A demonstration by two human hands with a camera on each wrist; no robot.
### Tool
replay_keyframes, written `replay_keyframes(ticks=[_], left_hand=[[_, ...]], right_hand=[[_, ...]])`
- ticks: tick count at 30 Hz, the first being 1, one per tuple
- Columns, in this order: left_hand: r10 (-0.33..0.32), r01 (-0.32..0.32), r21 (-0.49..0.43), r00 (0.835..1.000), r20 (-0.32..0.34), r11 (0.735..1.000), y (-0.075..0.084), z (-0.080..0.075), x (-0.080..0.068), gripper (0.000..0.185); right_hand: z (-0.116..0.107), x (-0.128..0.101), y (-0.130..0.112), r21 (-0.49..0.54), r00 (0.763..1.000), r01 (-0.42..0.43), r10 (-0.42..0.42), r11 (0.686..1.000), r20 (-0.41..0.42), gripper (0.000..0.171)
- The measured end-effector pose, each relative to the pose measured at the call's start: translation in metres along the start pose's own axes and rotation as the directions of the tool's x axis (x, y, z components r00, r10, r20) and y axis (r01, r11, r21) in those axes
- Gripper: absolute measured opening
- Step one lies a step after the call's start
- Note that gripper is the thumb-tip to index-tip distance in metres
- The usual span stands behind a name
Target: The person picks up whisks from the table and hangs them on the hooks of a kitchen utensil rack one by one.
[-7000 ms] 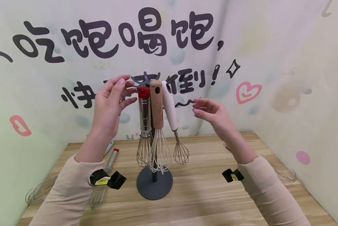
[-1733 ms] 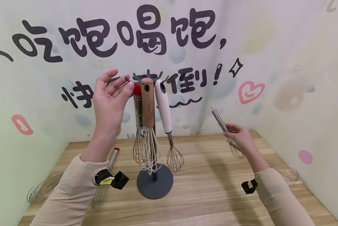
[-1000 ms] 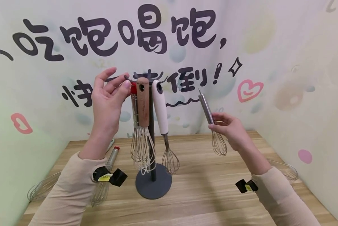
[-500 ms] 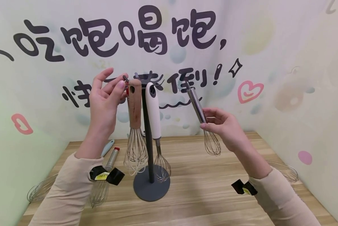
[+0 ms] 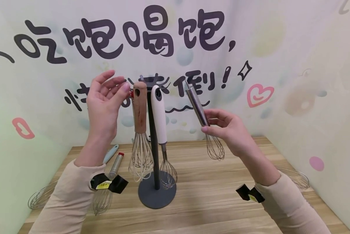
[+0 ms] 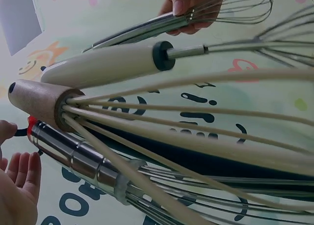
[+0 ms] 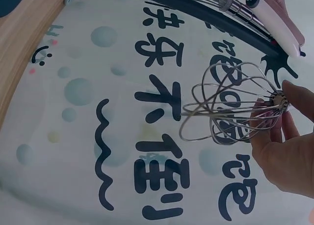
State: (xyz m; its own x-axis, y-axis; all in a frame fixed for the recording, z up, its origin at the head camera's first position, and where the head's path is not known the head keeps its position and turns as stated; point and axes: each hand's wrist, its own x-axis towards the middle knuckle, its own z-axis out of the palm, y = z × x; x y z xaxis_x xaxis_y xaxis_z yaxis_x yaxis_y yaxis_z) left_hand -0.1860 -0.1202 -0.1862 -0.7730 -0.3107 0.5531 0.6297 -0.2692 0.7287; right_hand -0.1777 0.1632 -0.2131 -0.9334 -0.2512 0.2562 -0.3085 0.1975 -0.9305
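Right hand: the right hand (image 5: 230, 128) pinches the steel-handled whisk (image 5: 199, 109) low on its handle, just above the wires, handle end tilted up toward the rack.
Left hand: the left hand (image 5: 103, 102) is raised beside the rack's top with fingers straight and spread; its fingertips (image 5: 125, 87) are at or just short of the wooden-handled whisk (image 5: 140, 109), holding nothing.
Rack: a dark grey stand (image 5: 156, 195) on the wooden surface (image 5: 210, 201), its hook arms fanned out at the top; the wooden-handled whisk and a white-handled whisk (image 5: 158, 113) hang from it side by side.
Red-capped whisk: seen by the left wrist camera (image 6: 73, 156), hanging behind the wooden one.
Doing it well: judging by the tilt, the handle's top end wants to meet a free hook arm squarely; a grip lower down leaves that end bare, and a hand steadying the rack's top should keep it from turning or swaying.
On the surface: another red-capped whisk (image 5: 110, 182) and a wire whisk (image 5: 41, 198) at left, one more (image 5: 295, 178) at far right.
Hard to tell: the steel handle's hanging loop is too small to make out; which hook arms are free is hidden behind the hanging handles; the left fingertips' contact is uncertain.
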Motion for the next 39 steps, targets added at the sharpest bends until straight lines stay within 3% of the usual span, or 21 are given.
replay_keyframes(ticks=[18,26,39], left_hand=[[-0.043,0.043,-0.031,0.999,0.009,0.999,0.006,-0.002,-0.005,0.027],[-0.054,0.055,-0.087,0.998,0.013,0.995,0.008,-0.001,-0.003,0.027],[-0.053,0.054,-0.034,0.998,0.017,0.998,0.008,-0.002,-0.005,0.025]], right_hand=[[0.019,0.006,-0.008,0.018,0.998,0.053,-0.053,0.998,0.017,0.044],[0.022,0.008,-0.009,0.006,0.999,0.046,-0.047,0.999,0.024,0.045],[0.032,0.015,0.002,0.011,0.998,0.017,-0.017,1.000,0.059,0.046]])
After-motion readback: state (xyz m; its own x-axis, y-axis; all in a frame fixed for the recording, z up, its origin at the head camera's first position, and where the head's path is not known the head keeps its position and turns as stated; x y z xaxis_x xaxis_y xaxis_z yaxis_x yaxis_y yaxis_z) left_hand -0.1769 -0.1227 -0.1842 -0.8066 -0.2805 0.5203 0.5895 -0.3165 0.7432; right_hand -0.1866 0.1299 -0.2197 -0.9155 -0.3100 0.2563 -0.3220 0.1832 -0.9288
